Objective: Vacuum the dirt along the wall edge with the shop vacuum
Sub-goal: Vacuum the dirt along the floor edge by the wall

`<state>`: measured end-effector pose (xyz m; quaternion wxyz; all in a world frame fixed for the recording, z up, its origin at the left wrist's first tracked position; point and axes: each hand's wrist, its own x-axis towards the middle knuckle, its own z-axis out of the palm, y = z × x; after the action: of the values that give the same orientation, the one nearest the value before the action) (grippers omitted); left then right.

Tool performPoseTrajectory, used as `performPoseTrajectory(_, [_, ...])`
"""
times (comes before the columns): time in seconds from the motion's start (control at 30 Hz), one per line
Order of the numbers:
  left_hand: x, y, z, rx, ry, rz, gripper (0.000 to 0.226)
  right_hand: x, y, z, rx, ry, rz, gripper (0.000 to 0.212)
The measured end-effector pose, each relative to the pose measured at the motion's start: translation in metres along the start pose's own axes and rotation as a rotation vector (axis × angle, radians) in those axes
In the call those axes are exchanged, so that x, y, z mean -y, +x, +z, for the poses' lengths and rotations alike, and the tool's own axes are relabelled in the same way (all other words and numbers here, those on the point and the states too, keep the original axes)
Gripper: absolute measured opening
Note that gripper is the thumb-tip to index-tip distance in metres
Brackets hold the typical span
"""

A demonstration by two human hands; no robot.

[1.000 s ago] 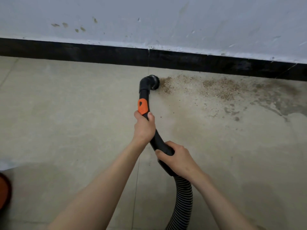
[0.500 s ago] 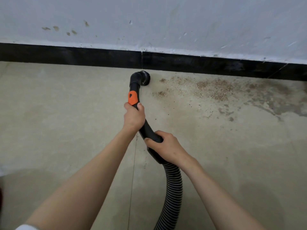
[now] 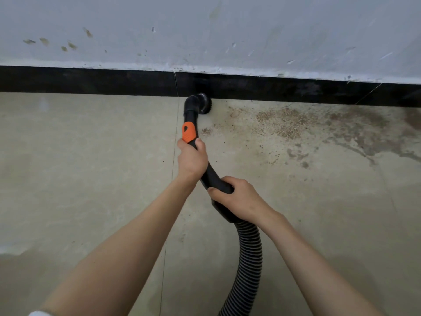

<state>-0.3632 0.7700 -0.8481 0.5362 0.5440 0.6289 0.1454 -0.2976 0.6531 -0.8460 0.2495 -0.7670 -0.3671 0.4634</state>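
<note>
We grip the curved black plastic vacuum wand (image 3: 210, 176) with both hands: the left hand (image 3: 192, 159) is curled round it near the centre of the frame, just below the orange slider (image 3: 189, 132), and the right hand (image 3: 237, 198) wraps the wand's lower end just above the ribbed black hose (image 3: 247, 265), which runs down and is cut off at the bottom edge. The round black brush nozzle (image 3: 203, 103) sits on the beige tiled floor (image 3: 79, 167) right against the black skirting board (image 3: 91, 79), upper centre; we cannot make out its bristles against the dark board. Gritty brown dirt (image 3: 284, 122) spreads along the wall edge to the nozzle's right, with a small clump (image 3: 206, 131) beside the wand. Above, the scuffed pale grey wall (image 3: 227, 30) fills the top. A white sleeve edge (image 3: 37, 313) is barely visible at the lower left.
</note>
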Motion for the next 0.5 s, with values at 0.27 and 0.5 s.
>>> performPoseTrajectory(0.27, [-0.008, 0.006, 0.022, 0.005, 0.041, 0.009, 0.045, -0.017, 0.009, -0.018, -0.014, -0.003, 0.001, 0.020])
performPoseTrajectory(0.5, [-0.019, 0.000, 0.057, 0.165, 0.099, 0.058, 0.043, -0.044, -0.004, -0.028, -0.139, 0.097, 0.043, 0.017])
